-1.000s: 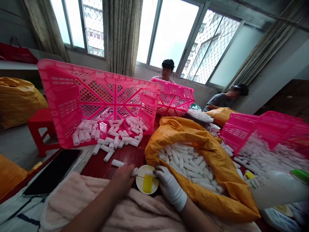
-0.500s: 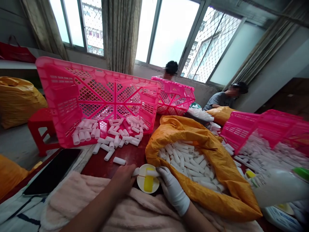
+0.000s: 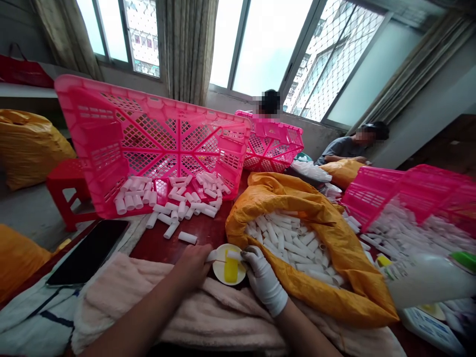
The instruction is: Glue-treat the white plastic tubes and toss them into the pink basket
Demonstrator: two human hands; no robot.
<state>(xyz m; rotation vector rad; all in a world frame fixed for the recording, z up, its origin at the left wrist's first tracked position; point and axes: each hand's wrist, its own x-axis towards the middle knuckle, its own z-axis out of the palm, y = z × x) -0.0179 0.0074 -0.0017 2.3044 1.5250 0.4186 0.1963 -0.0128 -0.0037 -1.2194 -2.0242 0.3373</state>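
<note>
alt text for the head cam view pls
A person's bare left hand and white-gloved right hand hold short white tubes above a small white dish marked with yellow. Beside them, an orange sack holds many more tubes, and a pink plastic crate stands tilted behind.

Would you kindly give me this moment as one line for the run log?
left: bare hand, white tube | right: gloved hand, another white tube | below: dish, yellow pad

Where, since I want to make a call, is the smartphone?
In the head view, the black smartphone lies at lower left on a white cloth, just left of the pink towel and below the tilted pink crate.
</note>
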